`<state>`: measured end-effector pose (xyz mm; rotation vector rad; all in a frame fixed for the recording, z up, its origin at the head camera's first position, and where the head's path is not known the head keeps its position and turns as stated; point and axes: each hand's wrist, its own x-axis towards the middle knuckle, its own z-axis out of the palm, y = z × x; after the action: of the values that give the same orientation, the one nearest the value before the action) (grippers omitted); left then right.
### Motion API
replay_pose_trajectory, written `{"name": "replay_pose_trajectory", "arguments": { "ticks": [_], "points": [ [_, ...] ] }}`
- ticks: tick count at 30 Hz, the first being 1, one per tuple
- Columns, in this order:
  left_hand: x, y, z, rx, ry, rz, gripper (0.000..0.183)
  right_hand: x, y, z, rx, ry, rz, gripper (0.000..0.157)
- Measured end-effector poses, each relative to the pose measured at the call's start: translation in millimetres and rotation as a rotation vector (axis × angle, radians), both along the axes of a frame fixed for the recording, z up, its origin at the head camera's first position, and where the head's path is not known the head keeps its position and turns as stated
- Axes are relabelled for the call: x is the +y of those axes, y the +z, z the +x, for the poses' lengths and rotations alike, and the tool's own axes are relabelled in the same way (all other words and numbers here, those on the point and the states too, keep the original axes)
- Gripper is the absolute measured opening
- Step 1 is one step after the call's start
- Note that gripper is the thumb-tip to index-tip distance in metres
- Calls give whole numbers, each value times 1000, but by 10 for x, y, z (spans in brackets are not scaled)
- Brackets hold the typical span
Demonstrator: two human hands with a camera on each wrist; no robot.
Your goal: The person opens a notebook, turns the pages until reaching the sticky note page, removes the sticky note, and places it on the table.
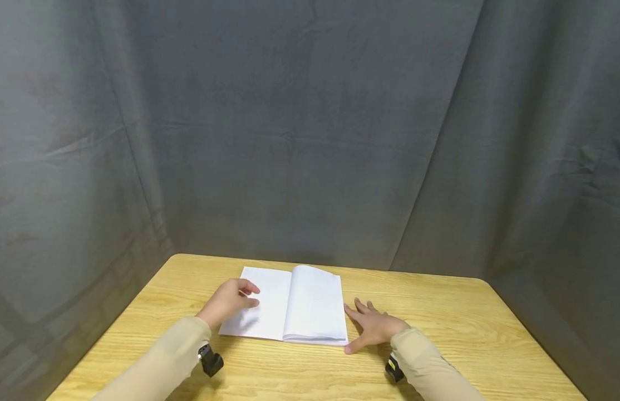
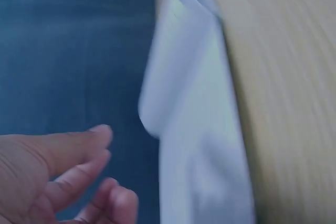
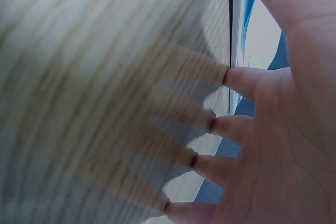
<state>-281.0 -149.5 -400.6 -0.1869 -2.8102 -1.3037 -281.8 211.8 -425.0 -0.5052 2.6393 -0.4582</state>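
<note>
An open notebook point(image 1: 317, 303) with blank-looking white pages lies on the wooden table. Its right-hand block of pages bulges up beside the fold, while the left page point(image 1: 271, 303) lies flatter. Over that left page hovers my left hand point(image 1: 230, 301), fingers loosely bent and holding nothing. The left wrist view shows the same hand point(image 2: 68, 177) apart from the curved pages point(image 2: 178, 66). My right hand point(image 1: 374, 326) is spread at the notebook's right edge. In the right wrist view, the fingertips of the right hand point(image 3: 283, 114) touch the tabletop beside the notebook's edge point(image 3: 236, 30).
The light wooden table point(image 1: 440, 312) has rounded far corners. Grey cloth point(image 1: 300, 139) hangs behind it and along both sides. A small black device point(image 1: 210, 361) is strapped to the left wrist, and another point(image 1: 393, 368) to the right.
</note>
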Motion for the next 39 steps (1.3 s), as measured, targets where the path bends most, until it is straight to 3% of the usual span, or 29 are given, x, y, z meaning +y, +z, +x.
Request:
{"name": "replay_pose_trajectory", "arguments": {
  "ticks": [5,9,13,17,22,26,35,39],
  "points": [
    [417,97,-21,88,-147,182,21,0,2,-2,-2,-3,-6,109],
    [728,93,11,90,-254,254,23,-5,-4,-5,-2,-11,-5,109],
    [978,1,52,43,-334,277,23,-14,-17,-7,12,-22,12,109],
    [1157,-175,92,-9,-394,238,22,-22,-19,-5,27,-23,24,109],
    [1287,-367,118,-89,-381,146,14,-21,-19,-8,28,-20,25,109],
    [1330,-429,131,-128,-350,95,16,-16,-17,-12,27,-18,25,109],
    [1378,-386,147,-44,-327,-8,19,-9,-12,-13,28,-17,29,109],
    [1381,-379,144,-41,-322,-41,15,-12,-15,-13,32,-16,26,109]
  ]
}}
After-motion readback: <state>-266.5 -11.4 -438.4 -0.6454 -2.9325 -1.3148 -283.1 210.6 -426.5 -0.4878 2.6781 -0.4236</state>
